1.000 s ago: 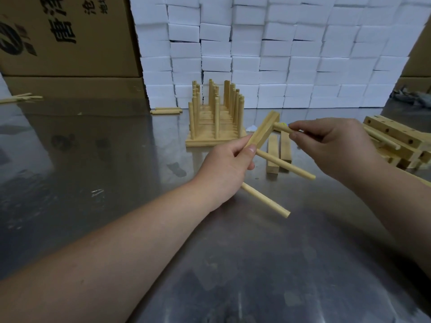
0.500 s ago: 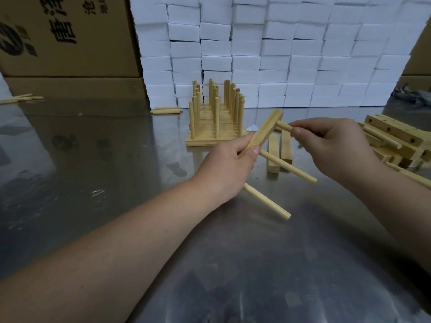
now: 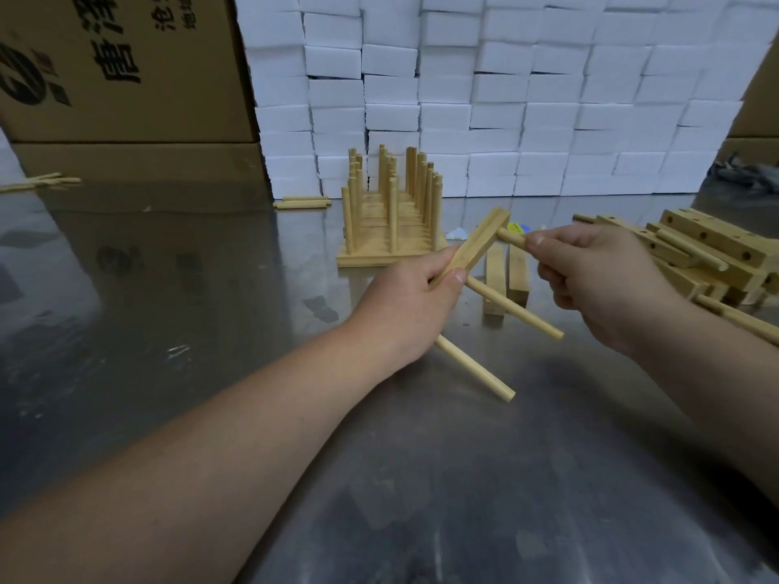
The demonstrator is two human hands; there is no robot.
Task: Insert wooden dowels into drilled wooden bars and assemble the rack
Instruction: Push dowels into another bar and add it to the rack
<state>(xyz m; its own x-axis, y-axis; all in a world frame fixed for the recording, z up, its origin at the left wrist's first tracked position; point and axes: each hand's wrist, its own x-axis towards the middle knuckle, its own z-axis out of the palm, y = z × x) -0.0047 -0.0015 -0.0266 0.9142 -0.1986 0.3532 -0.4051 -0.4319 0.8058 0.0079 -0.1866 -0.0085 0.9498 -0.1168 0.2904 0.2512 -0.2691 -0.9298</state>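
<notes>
Two dowels [image 3: 516,307] are already sitting in the bar [image 3: 474,248], and we're on the third dowel [image 3: 511,239] now, up at the bar's far end. Our left hand [image 3: 411,307] grips the bar's near end, thumb on it and fingers wrapped round. The bar is held up over the desk [image 3: 421,478], its long axis slanting from near-left up to far-right. The seated dowels poke out of its right-hand face, down and to the right, roughly square to the bar.

Our right hand [image 3: 598,284] pinches the third dowel between thumb and fingertips, right beside the bar, and that dowel's tip meets the same face near the top end. How deep it's in, we can't tell; the joint is too small to read.

So we reckon it all turns on one line: the third dowel wants to run parallel to the other two, square to the bar. The push then goes from the right hand, the nearer one, leftward into the bar while the left hand braces back.

A finished rack [image 3: 392,229] stands behind on the desk, with spare bars [image 3: 518,272] lying just beyond the hands.
</notes>
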